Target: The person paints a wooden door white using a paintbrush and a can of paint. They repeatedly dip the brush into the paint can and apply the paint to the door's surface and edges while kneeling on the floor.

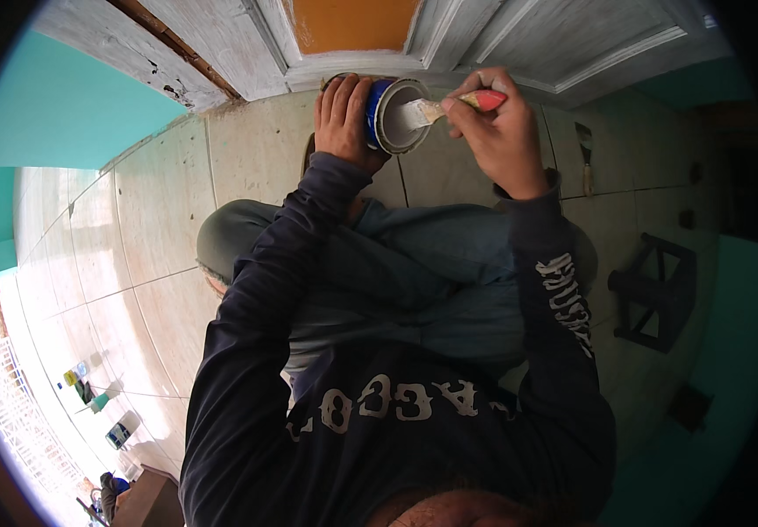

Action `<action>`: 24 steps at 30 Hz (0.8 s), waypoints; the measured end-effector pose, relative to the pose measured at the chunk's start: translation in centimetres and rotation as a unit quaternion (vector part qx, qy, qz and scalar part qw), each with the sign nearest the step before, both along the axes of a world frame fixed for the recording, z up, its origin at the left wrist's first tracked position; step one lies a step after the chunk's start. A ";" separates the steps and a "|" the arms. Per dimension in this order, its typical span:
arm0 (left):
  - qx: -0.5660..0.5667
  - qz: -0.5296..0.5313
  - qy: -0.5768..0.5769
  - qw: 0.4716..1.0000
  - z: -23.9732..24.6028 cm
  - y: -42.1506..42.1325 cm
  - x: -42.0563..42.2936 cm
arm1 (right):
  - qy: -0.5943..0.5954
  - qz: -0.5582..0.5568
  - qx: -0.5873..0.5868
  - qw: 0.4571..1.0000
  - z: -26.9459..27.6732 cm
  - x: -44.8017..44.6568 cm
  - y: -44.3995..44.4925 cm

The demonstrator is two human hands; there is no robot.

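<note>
My left hand [342, 118] grips a blue paint can [373, 113] by its side and tips it so the mouth faces right. White paint coats the inside and the rim. In my right hand [498, 132] is a paintbrush [428, 113] with a red-tipped handle, its white-loaded bristles inside the can's mouth. Just beyond the can stands a panelled door [352, 69] with whitish paint on its frame and mouldings. One door panel [352, 25] is still orange-brown, with white paint along its edges.
A putty knife [586, 158] lies on the tiled floor [161, 197] to the right. Farther right is a dark plastic stool [658, 290]. Bottles and a can [122, 431] stand at the lower left, near a brown box-like piece [148, 500]. My crossed legs [418, 257] fill the middle.
</note>
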State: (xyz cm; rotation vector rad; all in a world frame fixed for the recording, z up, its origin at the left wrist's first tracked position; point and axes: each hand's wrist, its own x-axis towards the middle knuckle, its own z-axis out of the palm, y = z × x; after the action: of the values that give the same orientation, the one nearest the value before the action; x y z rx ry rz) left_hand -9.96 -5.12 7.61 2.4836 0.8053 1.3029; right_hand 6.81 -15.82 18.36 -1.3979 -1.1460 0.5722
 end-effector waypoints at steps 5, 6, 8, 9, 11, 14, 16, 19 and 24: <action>0.009 0.005 -0.004 1.000 0.1 0.1 0.0 | -0.155 -0.078 -0.051 0.983 -1.0 0.8 0.0; 0.010 0.006 -0.004 1.000 0.1 0.1 -0.1 | -0.160 -0.092 -0.053 0.981 -0.8 0.7 0.0; 0.004 0.010 -0.002 1.000 0.1 0.2 -0.2 | -0.115 -0.097 -0.046 0.988 0.0 0.3 -0.2; 0.002 0.011 -0.002 1.000 0.1 0.2 -0.2 | -0.092 -0.101 -0.043 0.990 0.3 0.1 -0.4; -0.005 0.010 -0.020 1.000 -0.4 0.5 -0.2 | -0.062 -0.104 -0.010 0.993 0.4 -0.3 -0.4; -0.021 0.005 -0.039 0.999 -0.4 0.6 0.0 | -0.056 -0.074 0.000 0.996 -0.1 -0.8 -0.2; -0.033 0.011 -0.039 0.999 -0.3 0.7 -0.2 | -0.076 -0.063 -0.017 0.995 -0.9 -0.6 -0.1; -0.049 0.034 -0.042 0.997 -0.6 1.2 -0.7 | 0.030 -0.074 0.001 0.997 -1.0 0.3 0.1; -0.109 0.069 -0.105 0.986 0.1 1.8 -1.2 | 0.166 -0.031 0.041 0.985 0.5 0.9 -0.1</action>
State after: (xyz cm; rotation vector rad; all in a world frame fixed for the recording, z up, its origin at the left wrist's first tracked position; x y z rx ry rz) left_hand -11.17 -3.37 7.74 2.1133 1.0215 1.4089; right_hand 7.72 -15.90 18.83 -1.2100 -0.8456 0.6770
